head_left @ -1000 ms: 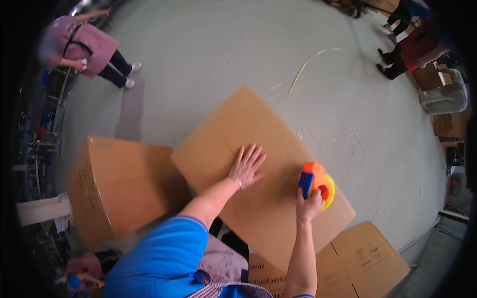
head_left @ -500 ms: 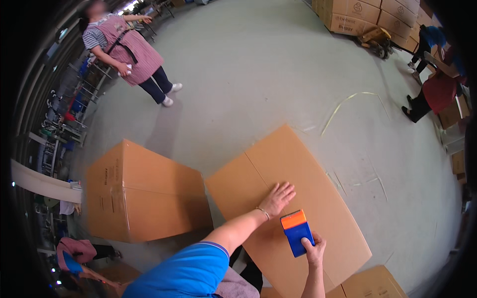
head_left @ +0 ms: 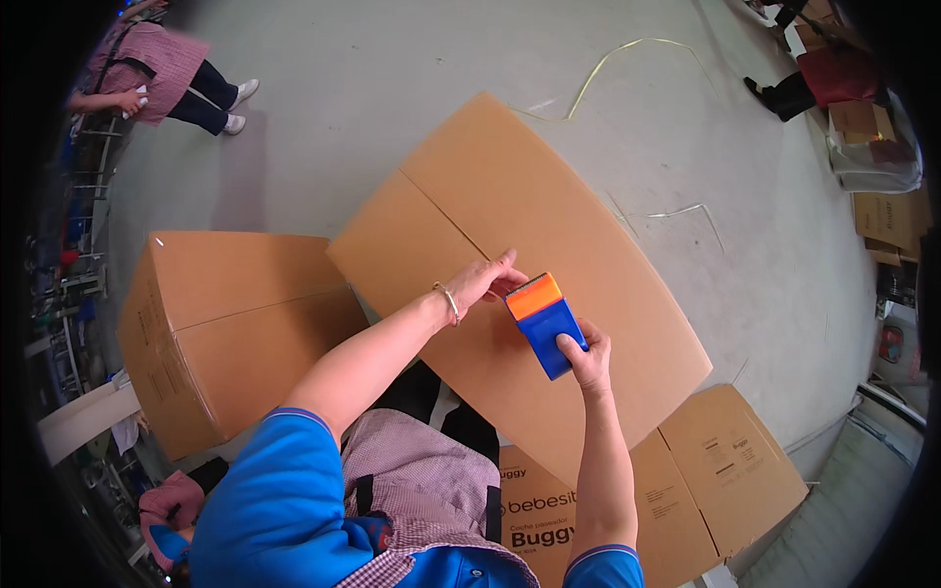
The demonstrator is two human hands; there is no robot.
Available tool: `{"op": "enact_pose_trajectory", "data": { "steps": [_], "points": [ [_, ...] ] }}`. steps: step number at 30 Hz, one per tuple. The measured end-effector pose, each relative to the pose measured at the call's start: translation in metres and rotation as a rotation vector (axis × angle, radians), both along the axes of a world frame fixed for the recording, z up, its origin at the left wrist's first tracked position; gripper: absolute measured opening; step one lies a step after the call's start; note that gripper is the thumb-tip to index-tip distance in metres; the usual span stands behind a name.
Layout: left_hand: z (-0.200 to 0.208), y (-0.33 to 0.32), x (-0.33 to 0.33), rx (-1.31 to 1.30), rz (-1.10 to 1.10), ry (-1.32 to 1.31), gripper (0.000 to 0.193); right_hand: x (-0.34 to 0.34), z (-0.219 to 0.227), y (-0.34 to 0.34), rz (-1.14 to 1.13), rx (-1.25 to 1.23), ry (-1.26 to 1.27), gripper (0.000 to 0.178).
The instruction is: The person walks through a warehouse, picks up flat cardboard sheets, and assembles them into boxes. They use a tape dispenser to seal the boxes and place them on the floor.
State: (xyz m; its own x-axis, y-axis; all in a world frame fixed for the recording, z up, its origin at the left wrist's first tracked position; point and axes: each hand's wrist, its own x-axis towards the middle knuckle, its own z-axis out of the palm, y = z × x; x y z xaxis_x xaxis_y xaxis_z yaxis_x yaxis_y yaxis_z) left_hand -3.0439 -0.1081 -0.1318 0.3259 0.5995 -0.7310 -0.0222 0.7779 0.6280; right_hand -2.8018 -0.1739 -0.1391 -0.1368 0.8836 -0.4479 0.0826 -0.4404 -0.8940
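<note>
A blue tape dispenser with an orange head point(head_left: 545, 328) is in my right hand point(head_left: 588, 355), my thumb pressed on its blue side. It is held above the large brown carton point(head_left: 578, 235) in front of me. My left hand point(head_left: 484, 282) is beside the dispenser's orange end, over the same carton. Its fingers are loosely bent and apart; the dispenser partly hides their tips. Whether they touch it or a tape end, I cannot tell. A seam runs across the carton's top toward my left hand.
Another large carton point(head_left: 255, 323) stands at the left. Printed cartons point(head_left: 720, 470) are at the lower right, beside a grey-green surface point(head_left: 833, 500). A person in a pink apron point(head_left: 162, 69) stands far left. A person in dark red point(head_left: 833, 73) is far right. Yellowish strapping point(head_left: 637, 41) lies on the floor.
My left hand has lifted from flat on the carton and come to the dispenser's orange end. My right hand still holds the dispenser. The view has shifted, showing more of my body.
</note>
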Motion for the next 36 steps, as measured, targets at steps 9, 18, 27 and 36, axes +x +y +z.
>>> {"op": "enact_pose_trajectory", "data": {
  "steps": [9,18,27,36],
  "points": [
    [0.01,0.011,0.008,-0.069,0.084,-0.127,0.029,-0.005,0.013,0.002,0.028,-0.02,-0.013,0.045],
    [-0.018,0.018,-0.014,-0.04,0.339,-0.054,0.018,-0.028,0.058,0.045,0.295,-0.069,-0.203,0.054],
    [-0.059,0.137,-0.226,0.363,0.705,0.716,0.02,-0.144,0.073,0.129,0.357,-0.222,-0.489,0.048],
    [-0.201,0.107,-0.204,0.392,-0.324,0.718,0.029,-0.153,0.051,0.13,0.369,-0.221,-0.539,0.047]
  ]
}}
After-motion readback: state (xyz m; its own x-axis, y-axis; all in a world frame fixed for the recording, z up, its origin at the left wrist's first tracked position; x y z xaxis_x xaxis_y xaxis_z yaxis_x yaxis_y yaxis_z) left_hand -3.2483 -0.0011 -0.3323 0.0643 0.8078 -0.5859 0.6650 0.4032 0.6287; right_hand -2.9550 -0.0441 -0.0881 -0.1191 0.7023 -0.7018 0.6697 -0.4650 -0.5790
